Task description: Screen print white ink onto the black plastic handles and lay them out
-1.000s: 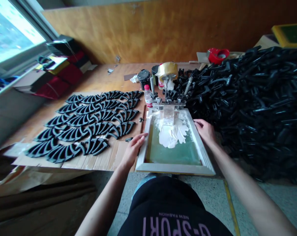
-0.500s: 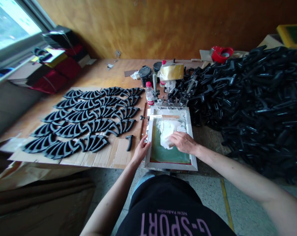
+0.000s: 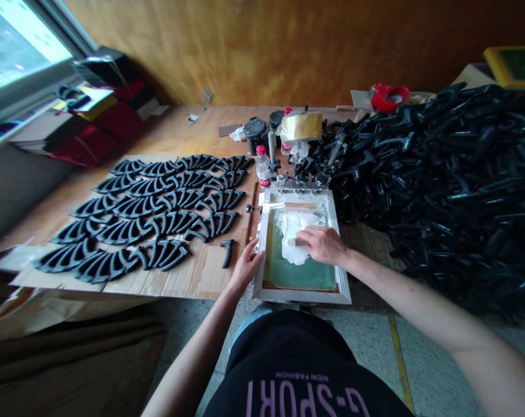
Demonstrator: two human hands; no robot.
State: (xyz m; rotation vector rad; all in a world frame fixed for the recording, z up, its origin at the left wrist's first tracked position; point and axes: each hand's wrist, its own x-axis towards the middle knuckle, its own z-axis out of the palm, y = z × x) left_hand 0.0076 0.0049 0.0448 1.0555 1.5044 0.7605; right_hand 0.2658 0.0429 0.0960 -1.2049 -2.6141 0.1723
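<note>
A screen printing frame with a pale metal rim and green mesh lies in front of me. White ink is spread over the mesh's upper and middle part. My right hand is closed above the ink, holding a small pale scraper, mostly hidden by the fingers. At the frame's left rim, my left hand grips the edge, thumb near the top. Just left of that hand, one curved black plastic handle lies alone on cardboard.
Rows of black handles cover the cardboard on the left. A large heap of black parts fills the right side. Behind the frame stand a red-capped bottle, a dark tub and a yellow tape roll.
My right hand has shifted slightly left and up over the white ink, with the scraper's edge now showing. My left hand stays at the frame's left rim.
</note>
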